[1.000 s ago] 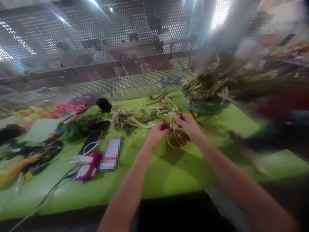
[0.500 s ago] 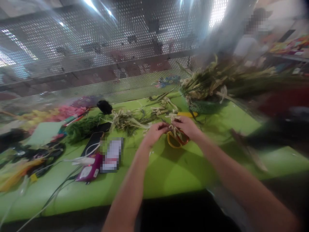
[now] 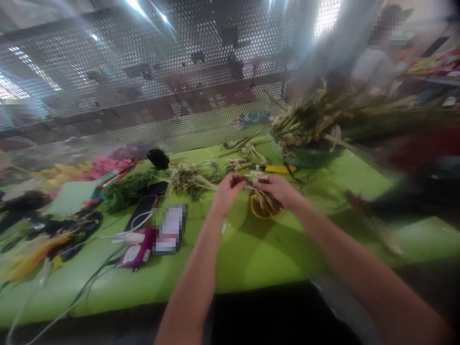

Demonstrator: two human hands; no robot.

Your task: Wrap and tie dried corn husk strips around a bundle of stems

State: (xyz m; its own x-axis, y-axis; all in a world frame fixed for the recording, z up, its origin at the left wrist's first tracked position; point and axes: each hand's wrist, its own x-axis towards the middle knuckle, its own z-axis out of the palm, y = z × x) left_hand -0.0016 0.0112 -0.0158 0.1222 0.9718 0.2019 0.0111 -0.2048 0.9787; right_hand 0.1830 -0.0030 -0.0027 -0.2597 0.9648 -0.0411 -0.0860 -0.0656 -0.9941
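Observation:
My right hand is closed round a small bunch of pale, dry plant stalks, whose loose ends hang down. Just left of it, the fingers of my left hand pinch together beside the bunch; a dark strip seems to be between the fingertips, too blurred to name. Right below the bunch lie scissors with orange-yellow loop handles, partly covered by the stalks and my right hand. Behind my hands are more loose stalks and a yellow-handled tool. Left of them lies a heap of withered stalks.
A green basket piled with long stalks stands at the back right. On the left of the green table are a phone, a purple power bank with cables, and green foliage. A person is at the far right.
My left hand has lifted slightly and its fingers are more bent near the bunch. My right hand stays almost in place with the stalks. The whole view has shifted a little.

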